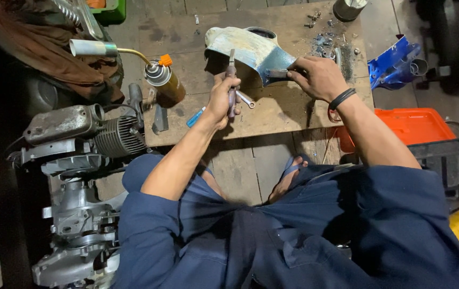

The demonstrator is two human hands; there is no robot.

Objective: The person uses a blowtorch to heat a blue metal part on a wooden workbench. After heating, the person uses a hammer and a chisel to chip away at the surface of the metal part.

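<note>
At the upper middle of the frame, on the wooden board [272,115], lies the pale blue metal part [248,49]. Your right hand [317,77] pinches its lower right end, fingers closed on the edge. Your left hand [223,99] sits just below the part, clenched around a thin tool [232,80] whose long axis runs straight up the frame — tip at the part's lower rim. A wrench [245,99] lies beside that fist; the gas torch [160,75] rests well to the left.
</note>
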